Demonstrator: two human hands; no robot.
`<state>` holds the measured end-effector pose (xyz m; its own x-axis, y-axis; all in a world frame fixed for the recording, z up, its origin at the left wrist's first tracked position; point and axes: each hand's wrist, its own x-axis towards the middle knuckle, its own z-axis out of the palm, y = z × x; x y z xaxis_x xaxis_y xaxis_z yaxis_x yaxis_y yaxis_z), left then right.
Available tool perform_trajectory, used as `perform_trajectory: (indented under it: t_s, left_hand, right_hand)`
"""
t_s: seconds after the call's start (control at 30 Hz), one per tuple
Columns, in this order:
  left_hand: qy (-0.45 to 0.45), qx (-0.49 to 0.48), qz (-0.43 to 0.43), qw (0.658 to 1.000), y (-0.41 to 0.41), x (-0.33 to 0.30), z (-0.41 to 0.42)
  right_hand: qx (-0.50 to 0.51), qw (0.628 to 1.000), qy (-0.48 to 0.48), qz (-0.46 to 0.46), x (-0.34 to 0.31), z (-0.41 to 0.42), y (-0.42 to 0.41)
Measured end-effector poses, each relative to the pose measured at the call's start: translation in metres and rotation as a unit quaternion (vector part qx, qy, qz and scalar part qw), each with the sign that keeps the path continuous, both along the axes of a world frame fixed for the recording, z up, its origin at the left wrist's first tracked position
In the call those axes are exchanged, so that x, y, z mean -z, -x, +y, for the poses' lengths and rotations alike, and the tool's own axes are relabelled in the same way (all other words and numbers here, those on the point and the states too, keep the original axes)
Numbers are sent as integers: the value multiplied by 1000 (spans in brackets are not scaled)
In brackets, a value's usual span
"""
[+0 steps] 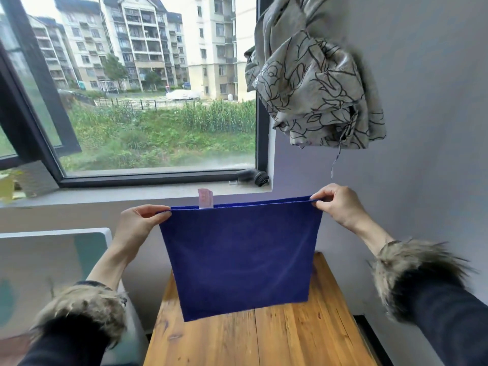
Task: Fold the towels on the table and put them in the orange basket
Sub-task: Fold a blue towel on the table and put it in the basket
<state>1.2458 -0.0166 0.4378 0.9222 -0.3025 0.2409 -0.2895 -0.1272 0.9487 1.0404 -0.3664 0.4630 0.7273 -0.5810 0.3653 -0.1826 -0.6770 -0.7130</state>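
Both forearms reach forward and upward from the bottom corners of the view, each in a dark sleeve with a shaggy grey-brown fur cuff (pixel 87 310), the bare wrists angled inward toward one another. The left hand (pixel 137 223) is closed in a pinch, thumb on the near side and fingers curled over the top, on the upper left corner of a deep blue rectangular terry towel (pixel 240 257). The right hand (pixel 339 203) is raised a little higher and pinches the upper right corner the same way, knuckles up. Between the two hands the towel's top edge is pulled taut and slopes up toward the right; the cloth hangs flat and appears doubled along that top edge, with a small pink label (pixel 205 198) standing up from it. Its lower edge hangs just over the worn wooden plank table (pixel 290 334); whether it touches the surface cannot be told. Beyond the towel are a pale wall, a dark-framed window (pixel 148 178), and a knotted grey floral-patterned curtain (pixel 311 83) hanging at upper right.
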Motion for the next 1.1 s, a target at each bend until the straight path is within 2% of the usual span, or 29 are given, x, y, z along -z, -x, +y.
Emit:
perform_trajectory:
  t_s: [0.23,0.5,0.9,1.0,1.1]
  left_hand:
    - [10,-11,-6,1000,-5,-5,3]
    - [8,-18,-5,1000,-7,-6,6]
    - [44,-18,-29,998,-13,0,11]
    - [10,-13,-47,999,-15,3,12]
    - [-45,-16,-67,997,-14,10,13]
  right_hand:
    - [-37,988,-142,-44,-5,5,-4]
    - [-69,953,-278,-101,-6,5,-7]
    - [-81,926,-342,-137,-7,13,-5]
    - [-72,921,-353,-147,-6,12,-5]
    - [-73,940,-323,-88,1,8,-6]
